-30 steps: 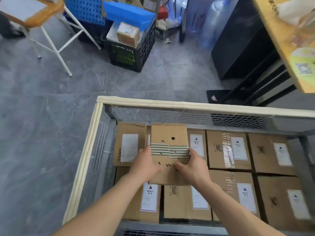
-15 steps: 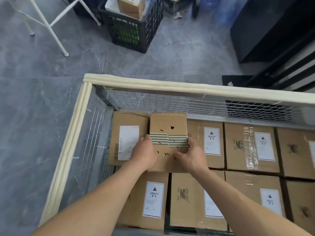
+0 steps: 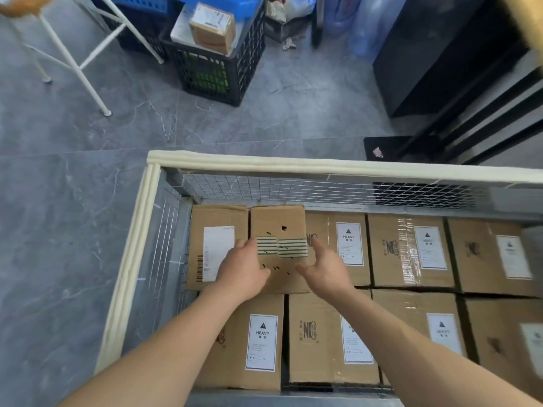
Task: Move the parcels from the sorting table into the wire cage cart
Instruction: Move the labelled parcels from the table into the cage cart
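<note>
A small cardboard parcel (image 3: 279, 224) with green-striped tape lies flat on top of the boxes in the far left corner of the wire cage cart (image 3: 323, 167). My left hand (image 3: 241, 274) grips the parcel's left edge, thumb on its top. On the other side, my right hand (image 3: 326, 271) has its fingers spread, with the index finger along the parcel's right edge and the thumb loose over the top. Under the parcel sit a box with a white label (image 3: 217, 248) and a box marked HEAVY (image 3: 349, 245).
Several labelled cardboard boxes fill the cage floor in two rows. Beyond the cage's padded rim, on the grey floor, stand a black crate (image 3: 211, 71) with a small box (image 3: 213, 27) on it, white stool legs (image 3: 88, 74), water bottles (image 3: 370, 22) and a black cabinet (image 3: 435, 48).
The striped parcel has gone down and away from me onto the boxes at the cage's far left. My right hand's fingers have spread apart from their grip.
</note>
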A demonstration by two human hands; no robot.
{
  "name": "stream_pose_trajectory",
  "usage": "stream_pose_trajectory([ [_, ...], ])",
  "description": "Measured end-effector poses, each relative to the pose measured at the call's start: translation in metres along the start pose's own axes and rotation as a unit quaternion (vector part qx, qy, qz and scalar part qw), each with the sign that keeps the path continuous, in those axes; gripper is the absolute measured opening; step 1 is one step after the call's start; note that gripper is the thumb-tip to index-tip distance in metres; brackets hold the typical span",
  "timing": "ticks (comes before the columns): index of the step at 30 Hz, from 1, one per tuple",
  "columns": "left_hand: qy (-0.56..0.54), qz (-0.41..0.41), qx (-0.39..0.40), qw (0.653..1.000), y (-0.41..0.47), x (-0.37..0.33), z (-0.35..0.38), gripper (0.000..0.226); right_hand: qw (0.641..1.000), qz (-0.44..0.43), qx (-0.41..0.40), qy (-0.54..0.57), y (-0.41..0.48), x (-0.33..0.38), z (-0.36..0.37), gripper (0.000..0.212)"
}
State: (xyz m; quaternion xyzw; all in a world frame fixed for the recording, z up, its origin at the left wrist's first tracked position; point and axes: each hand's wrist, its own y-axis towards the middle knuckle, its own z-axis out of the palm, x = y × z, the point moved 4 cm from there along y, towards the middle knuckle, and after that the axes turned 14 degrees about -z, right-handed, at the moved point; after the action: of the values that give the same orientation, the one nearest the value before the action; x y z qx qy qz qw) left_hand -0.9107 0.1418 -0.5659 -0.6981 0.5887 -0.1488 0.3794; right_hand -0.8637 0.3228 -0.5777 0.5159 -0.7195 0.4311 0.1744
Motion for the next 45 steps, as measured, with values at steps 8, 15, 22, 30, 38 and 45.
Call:
stream_pose_trajectory([
  [8,0.064,0.111,-0.057,0.990,-0.101,-0.044,-0.075,0.071,0.994,-0.030,-0.036,-0.100,-0.084,0.082,-0.081,0.056],
  [15,0.128,0.283,-0.129,0.942,-0.214,-0.115,-0.136,0.072,0.969,-0.029,-0.151,-0.191,-0.195,0.133,-0.169,0.059],
  [22,0.154,0.435,-0.132,0.877,-0.317,-0.199,-0.123,0.078,0.932,0.040,-0.271,-0.238,-0.323,0.132,-0.243,0.067],
  [30,0.181,0.575,-0.106,0.791,-0.450,-0.253,-0.058,0.081,0.888,0.141,-0.358,-0.251,-0.486,0.088,-0.287,0.078],
  [38,0.212,0.663,-0.108,0.709,-0.596,-0.264,0.030,0.075,0.833,0.247,-0.410,-0.278,-0.654,0.051,-0.285,0.070],
  [45,0.229,0.714,-0.094,0.655,-0.717,-0.256,0.110,0.078,0.798,0.313,-0.461,-0.230,-0.799,0.013,-0.268,0.072],
])
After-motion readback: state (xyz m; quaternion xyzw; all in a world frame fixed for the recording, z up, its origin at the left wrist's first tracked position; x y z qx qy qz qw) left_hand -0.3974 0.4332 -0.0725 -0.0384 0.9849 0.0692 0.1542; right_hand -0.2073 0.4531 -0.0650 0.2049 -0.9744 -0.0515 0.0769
